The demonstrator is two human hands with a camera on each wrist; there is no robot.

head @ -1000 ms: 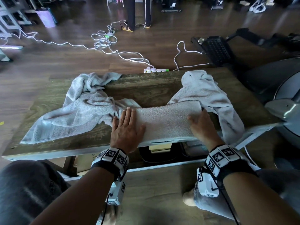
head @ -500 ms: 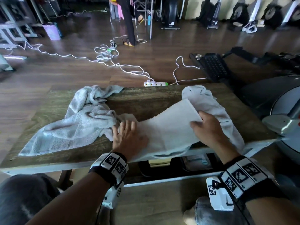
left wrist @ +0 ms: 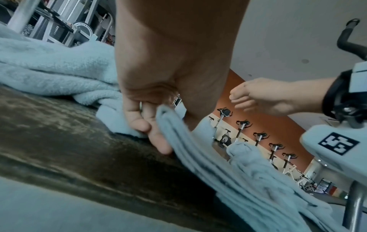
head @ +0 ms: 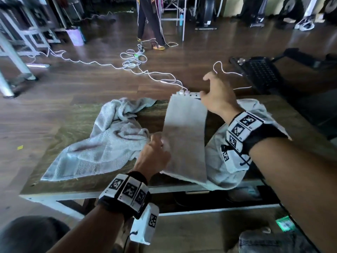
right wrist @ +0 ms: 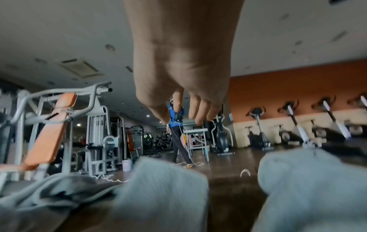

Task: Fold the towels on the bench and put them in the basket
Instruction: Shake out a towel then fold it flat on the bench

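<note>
A folded grey towel [head: 184, 139] stands tilted up over the wooden bench [head: 60, 161], its far end raised. My left hand [head: 158, 143] pinches its layered near-left edge [left wrist: 198, 149] between thumb and fingers [left wrist: 158, 146]. At the towel's top right corner hovers my right hand [head: 209, 92], fingers loose; in the right wrist view they [right wrist: 184, 116] hold nothing. A crumpled grey towel [head: 109, 143] lies on the bench's left half. Another one [head: 228, 161] lies at the right, below my right wrist.
White cables and a power strip [head: 131, 61] trail over the wood floor beyond the bench. A black machine base [head: 260, 73] sits at the right rear. A person [head: 149, 24] stands far back among gym machines. The bench's metal front rail [head: 173, 189] is near me.
The folded towel lay flat under both hands; its right end has swung up and away from me. My left hand went from pressing flat to pinching the edge. My right hand rose and released.
</note>
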